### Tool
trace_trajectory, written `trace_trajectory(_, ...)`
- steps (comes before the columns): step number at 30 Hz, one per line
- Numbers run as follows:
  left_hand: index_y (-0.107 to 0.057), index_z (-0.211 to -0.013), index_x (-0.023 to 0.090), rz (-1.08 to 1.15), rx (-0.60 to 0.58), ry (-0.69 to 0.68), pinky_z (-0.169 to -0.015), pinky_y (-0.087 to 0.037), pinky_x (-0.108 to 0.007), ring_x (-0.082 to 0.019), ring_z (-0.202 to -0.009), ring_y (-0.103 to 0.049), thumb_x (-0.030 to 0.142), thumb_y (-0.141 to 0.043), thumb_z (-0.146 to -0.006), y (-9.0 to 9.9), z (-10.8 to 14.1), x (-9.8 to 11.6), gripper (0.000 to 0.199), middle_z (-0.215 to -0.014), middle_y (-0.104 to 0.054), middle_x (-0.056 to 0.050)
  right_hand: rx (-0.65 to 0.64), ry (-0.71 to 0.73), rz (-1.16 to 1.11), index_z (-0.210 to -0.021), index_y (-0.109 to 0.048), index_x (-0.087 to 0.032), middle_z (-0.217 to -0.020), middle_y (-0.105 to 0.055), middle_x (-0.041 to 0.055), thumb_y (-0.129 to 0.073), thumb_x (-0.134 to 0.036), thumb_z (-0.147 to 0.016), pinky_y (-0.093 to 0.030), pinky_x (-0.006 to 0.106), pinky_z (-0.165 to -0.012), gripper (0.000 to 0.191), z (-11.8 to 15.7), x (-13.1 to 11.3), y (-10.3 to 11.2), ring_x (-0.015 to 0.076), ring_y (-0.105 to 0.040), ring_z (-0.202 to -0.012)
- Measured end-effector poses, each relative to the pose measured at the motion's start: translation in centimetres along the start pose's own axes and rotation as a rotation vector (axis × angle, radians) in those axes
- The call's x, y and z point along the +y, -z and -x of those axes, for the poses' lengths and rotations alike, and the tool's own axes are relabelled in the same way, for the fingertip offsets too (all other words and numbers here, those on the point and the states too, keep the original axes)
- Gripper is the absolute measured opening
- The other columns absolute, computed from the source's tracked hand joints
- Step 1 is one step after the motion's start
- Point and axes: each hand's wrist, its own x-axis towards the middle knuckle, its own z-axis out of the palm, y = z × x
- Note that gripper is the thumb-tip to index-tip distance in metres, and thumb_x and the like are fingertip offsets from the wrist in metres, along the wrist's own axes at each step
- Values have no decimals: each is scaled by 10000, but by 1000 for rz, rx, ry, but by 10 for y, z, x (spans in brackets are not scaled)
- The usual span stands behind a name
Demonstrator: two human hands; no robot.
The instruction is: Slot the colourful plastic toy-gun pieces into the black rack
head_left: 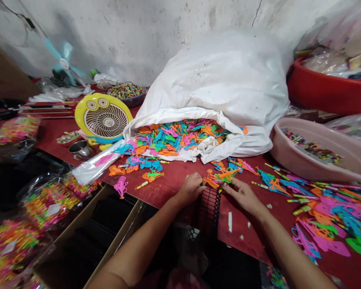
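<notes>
My left hand [193, 185] is closed in a pinch at the table's front edge, beside an orange plastic toy piece [211, 179]; whatever is between its fingertips is hidden. Opposite it, my right hand [243, 197] grips a small bunch of orange and green plastic toys [228, 176] between thumb and fingers. A short yellow tube shows by its fingertips. Just below both hands is a black wire rack [209, 206]. Behind them, a white sack [228, 86] lies with its mouth open, and many bright plastic toys [174, 134] fill the opening.
Loose toys and slim wrapped tubes pile up at right [331, 216]. Behind them stand a pink tub [319, 168] and a red tub [327, 90]. On the left are a yellow fan [108, 120], a metal cup [80, 150], an open carton [116, 245] and bagged toys [51, 202].
</notes>
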Motion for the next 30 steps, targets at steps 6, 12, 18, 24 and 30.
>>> trace_trajectory(6,-565,-785,182,4,1,5,-798,-352,-313,-188,-939,-533,318,-548,-945,-1,0,0,211,-935,-601,-32,91,140,219,-850,-610,-219,-815,-607,28,-532,-483,-921,-497,313,-763,285,5,0,-7,188,-565,-794)
trace_trajectory(12,-571,-803,186,-18,23,0,-798,-354,-314,-188,-952,-532,312,-538,-948,-5,0,-2,195,-962,-605,-35,105,286,370,-927,-614,-217,-872,-590,44,-498,-358,-953,-467,311,-772,184,6,-8,-19,194,-555,-834)
trace_trajectory(18,-572,-800,187,-51,18,16,-784,-350,-316,-190,-945,-535,302,-549,-943,-5,-1,-1,185,-955,-613,-33,216,196,300,-825,-605,-204,-747,-550,7,-579,-410,-905,-450,280,-650,223,10,11,-17,166,-512,-706)
trace_trajectory(24,-574,-819,185,-57,-7,-3,-808,-358,-323,-197,-976,-533,295,-546,-943,-2,-1,0,168,-968,-615,-39,227,223,287,-984,-677,-221,-848,-629,34,-581,-401,-903,-490,312,-751,220,15,5,-20,202,-586,-832)
trace_trajectory(30,-576,-834,186,-42,-17,7,-834,-370,-328,-202,-987,-532,288,-546,-934,0,-2,2,146,-983,-605,-48,203,242,346,-881,-677,-221,-873,-638,48,-577,-384,-901,-488,321,-785,193,14,2,-22,215,-602,-864)
